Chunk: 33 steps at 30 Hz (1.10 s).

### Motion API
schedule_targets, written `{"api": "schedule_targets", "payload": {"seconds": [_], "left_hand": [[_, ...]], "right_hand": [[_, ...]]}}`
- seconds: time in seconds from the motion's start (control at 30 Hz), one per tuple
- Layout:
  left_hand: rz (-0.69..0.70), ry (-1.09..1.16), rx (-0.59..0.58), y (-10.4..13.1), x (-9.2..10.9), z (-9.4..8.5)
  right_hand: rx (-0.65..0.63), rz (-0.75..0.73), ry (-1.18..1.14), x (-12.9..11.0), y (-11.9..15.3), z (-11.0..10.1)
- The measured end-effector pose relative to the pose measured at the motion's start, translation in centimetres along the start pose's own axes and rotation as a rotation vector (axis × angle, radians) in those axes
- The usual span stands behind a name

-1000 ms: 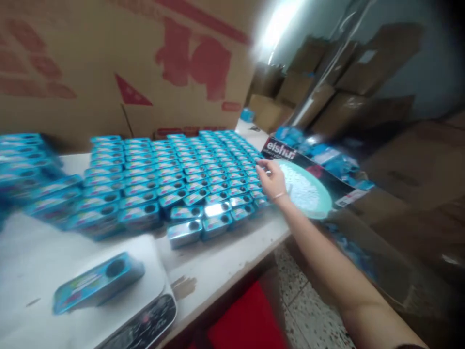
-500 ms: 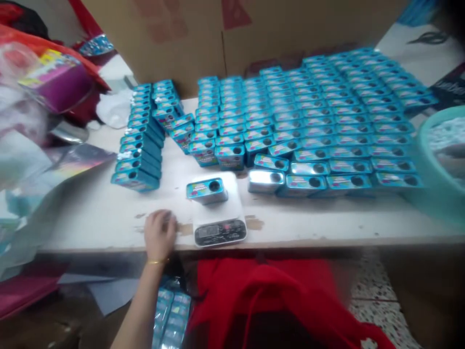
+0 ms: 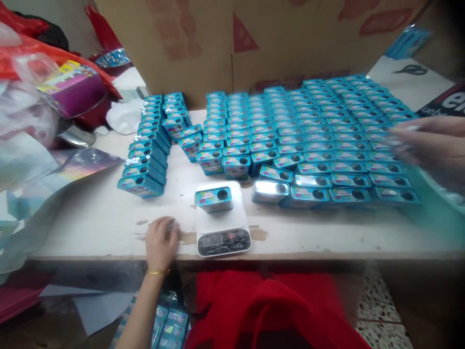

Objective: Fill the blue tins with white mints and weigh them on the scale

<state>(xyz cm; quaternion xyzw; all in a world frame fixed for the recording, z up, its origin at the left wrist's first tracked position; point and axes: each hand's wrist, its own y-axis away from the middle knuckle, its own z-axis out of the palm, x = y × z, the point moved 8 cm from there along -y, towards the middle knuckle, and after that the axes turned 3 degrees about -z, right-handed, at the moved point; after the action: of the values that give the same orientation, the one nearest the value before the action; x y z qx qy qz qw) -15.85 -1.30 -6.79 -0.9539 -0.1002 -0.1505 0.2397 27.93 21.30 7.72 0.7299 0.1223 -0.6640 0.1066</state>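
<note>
My left hand [image 3: 162,242] rests on the table left of a kitchen scale [image 3: 222,245], its fingers curled; whatever they hold, if anything, is hidden. One blue tin [image 3: 213,198] with a dark round opening on top stands upright on the scale's white plate. My right hand [image 3: 432,145] is raised at the right edge, over the green tub [image 3: 428,194], and smeared by motion. Its fingers are pinched together, with small white pieces at the tips. Many similar blue tins [image 3: 312,194] stand in tight rows behind and right of the scale.
Another group of blue tins [image 3: 143,184] stands to the left. Behind the rows rises a large cardboard box [image 3: 203,58]. Plastic bags, a purple box [image 3: 72,92] and shiny wrapping sheets [image 3: 78,174] crowd the left side. The table's front edge [image 3: 290,257] runs close to my body.
My right hand has come up out of the tub into clear view at the right. The view has shifted slightly. My left hand and the tin on the scale stay in place.
</note>
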Motion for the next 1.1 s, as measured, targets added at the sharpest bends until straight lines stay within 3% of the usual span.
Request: {"api": "schedule_targets", "payload": {"seconds": [0.03,0.07,0.17,0.2,0.27,0.33,0.6,0.87,1.0,1.1], "left_hand": [[0.004,0.003,0.004,0.0,0.0,-0.1],[0.006,0.007,0.008,0.0,0.0,-0.1],[0.010,0.021,0.018,0.1,0.0,-0.3],[0.009,0.027,0.021,0.1,0.0,-0.4],[0.007,0.040,0.026,0.2,0.0,-0.5],[0.000,0.053,0.026,0.2,0.0,-0.5],[-0.030,0.084,0.026,0.3,-0.4,-0.4],[-0.067,0.096,0.009,0.5,-0.7,-0.2],[-0.056,0.090,0.012,0.6,-0.6,-0.2],[-0.055,0.089,0.018,0.6,-0.6,-0.2]], "right_hand": [[0.165,-0.096,0.120,-1.5,0.1,0.4],[0.154,-0.102,0.255,-2.2,0.0,2.9],[-0.220,-0.180,0.337,-2.8,-0.5,14.8],[-0.288,-0.231,0.358,-2.9,-0.5,18.0],[-0.392,-0.315,0.438,-2.5,-0.3,22.7],[-0.454,-0.366,0.538,-1.8,-0.1,25.0],[-0.505,-0.484,0.738,-0.8,0.3,26.0],[-0.519,-0.487,0.888,-0.4,-0.1,25.8],[-0.425,-0.426,0.710,-1.7,-0.6,24.3],[-0.381,-0.129,0.336,-0.6,-0.8,22.4]]}}
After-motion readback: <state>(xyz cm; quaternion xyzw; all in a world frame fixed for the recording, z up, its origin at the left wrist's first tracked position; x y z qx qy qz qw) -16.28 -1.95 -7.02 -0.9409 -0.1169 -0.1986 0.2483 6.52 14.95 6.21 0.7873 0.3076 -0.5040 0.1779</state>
